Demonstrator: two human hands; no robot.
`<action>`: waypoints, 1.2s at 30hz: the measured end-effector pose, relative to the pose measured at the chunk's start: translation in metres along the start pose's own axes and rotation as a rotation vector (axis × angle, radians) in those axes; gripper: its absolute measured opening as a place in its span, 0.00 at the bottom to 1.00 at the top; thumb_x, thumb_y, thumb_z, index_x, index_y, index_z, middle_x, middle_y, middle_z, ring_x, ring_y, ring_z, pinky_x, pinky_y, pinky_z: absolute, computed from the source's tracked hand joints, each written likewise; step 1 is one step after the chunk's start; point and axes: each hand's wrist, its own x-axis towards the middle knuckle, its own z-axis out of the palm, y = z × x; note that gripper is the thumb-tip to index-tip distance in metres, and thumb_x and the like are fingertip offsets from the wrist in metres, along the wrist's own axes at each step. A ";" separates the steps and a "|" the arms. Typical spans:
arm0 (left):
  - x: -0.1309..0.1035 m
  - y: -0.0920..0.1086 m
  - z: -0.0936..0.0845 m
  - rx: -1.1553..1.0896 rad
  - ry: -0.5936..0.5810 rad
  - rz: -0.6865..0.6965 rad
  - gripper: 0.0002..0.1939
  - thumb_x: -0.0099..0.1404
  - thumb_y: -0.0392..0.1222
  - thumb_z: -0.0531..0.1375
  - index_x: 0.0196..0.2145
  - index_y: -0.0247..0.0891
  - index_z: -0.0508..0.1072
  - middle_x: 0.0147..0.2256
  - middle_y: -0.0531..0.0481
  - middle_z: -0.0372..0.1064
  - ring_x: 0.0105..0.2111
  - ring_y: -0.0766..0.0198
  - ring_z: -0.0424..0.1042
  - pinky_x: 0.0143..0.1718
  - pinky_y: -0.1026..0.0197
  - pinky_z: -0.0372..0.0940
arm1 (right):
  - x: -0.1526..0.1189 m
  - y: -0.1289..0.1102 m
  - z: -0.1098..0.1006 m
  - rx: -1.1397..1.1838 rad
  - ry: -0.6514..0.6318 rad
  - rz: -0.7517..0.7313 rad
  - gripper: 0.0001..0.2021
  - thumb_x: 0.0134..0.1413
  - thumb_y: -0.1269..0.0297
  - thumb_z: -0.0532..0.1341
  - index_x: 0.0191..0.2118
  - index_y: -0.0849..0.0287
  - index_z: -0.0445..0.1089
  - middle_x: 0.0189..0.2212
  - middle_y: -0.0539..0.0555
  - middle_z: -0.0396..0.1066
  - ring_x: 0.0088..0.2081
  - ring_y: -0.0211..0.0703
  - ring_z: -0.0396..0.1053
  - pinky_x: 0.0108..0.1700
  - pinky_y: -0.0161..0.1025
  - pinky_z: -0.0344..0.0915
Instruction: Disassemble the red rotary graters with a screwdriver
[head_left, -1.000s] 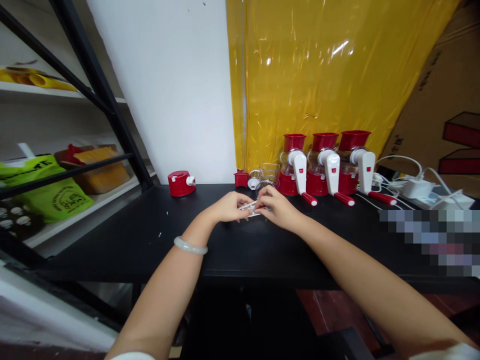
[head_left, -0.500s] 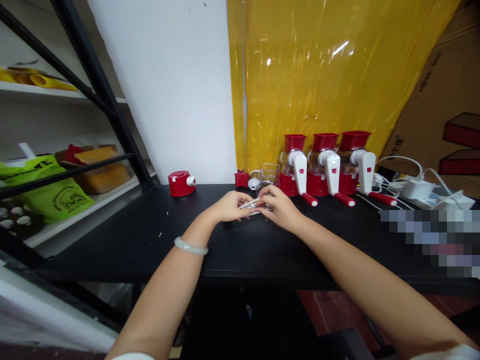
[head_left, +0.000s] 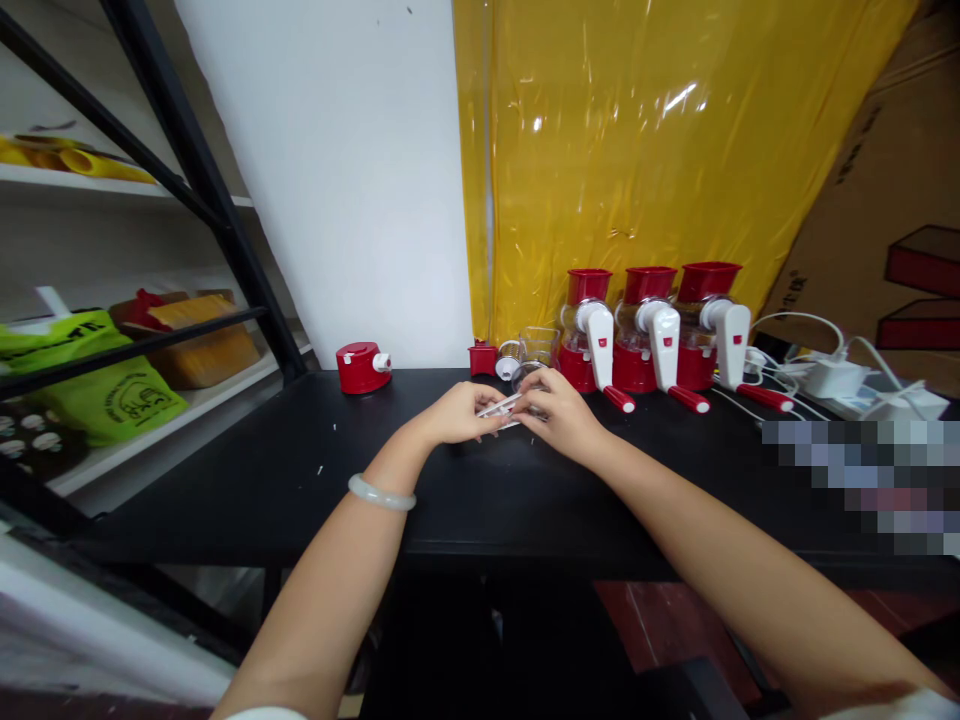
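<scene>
Both of my hands meet over the black table, gripping a thin white plastic part (head_left: 499, 406) from its two sides. My left hand (head_left: 459, 412) has its fingers closed on the left end, and my right hand (head_left: 559, 412) pinches the right end. Fingers hide much of the part, so its full shape cannot be made out. Just behind the hands stand a clear plastic housing (head_left: 538, 345), a round grater drum with a white end (head_left: 509, 360) and a small red piece (head_left: 482, 358). A red round base (head_left: 363, 368) with a white knob sits farther left.
Three red-and-white hand-crank graters (head_left: 589, 330) stand in a row at the back right, handles pointing forward. White power strips and cables (head_left: 836, 380) lie beyond them. The black table (head_left: 247, 490) meets a metal-framed shelf (head_left: 202, 190) on the left. A cardboard box (head_left: 855, 230) leans at right.
Hardly anything differs. Both hands keep their place around the white part, with only a slight shift of the right fingers.
</scene>
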 end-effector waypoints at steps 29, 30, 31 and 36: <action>0.006 -0.009 -0.004 0.533 0.268 -0.023 0.18 0.60 0.53 0.60 0.37 0.35 0.78 0.33 0.47 0.77 0.32 0.59 0.73 0.32 0.63 0.60 | -0.003 -0.004 0.005 0.144 -0.347 0.152 0.09 0.48 0.80 0.62 0.25 0.59 0.67 0.23 0.47 0.68 0.26 0.35 0.65 0.32 0.33 0.59; 0.006 -0.009 -0.004 0.534 0.268 -0.021 0.18 0.60 0.53 0.59 0.37 0.35 0.78 0.33 0.47 0.77 0.32 0.59 0.73 0.32 0.63 0.60 | -0.003 -0.004 0.005 0.140 -0.347 0.156 0.09 0.48 0.80 0.63 0.25 0.59 0.67 0.23 0.47 0.68 0.26 0.35 0.65 0.32 0.32 0.59; 0.006 -0.010 -0.004 0.534 0.268 -0.020 0.19 0.60 0.54 0.59 0.37 0.35 0.78 0.33 0.47 0.77 0.32 0.59 0.73 0.32 0.63 0.60 | -0.004 -0.004 0.006 0.135 -0.345 0.159 0.09 0.48 0.80 0.63 0.25 0.59 0.68 0.23 0.47 0.69 0.26 0.35 0.65 0.32 0.32 0.59; 0.006 -0.010 -0.004 0.526 0.276 -0.014 0.20 0.62 0.55 0.57 0.36 0.35 0.78 0.32 0.47 0.76 0.31 0.60 0.72 0.31 0.63 0.59 | -0.004 -0.004 0.006 0.120 -0.349 0.162 0.08 0.48 0.80 0.63 0.27 0.59 0.69 0.24 0.48 0.70 0.27 0.37 0.67 0.33 0.33 0.60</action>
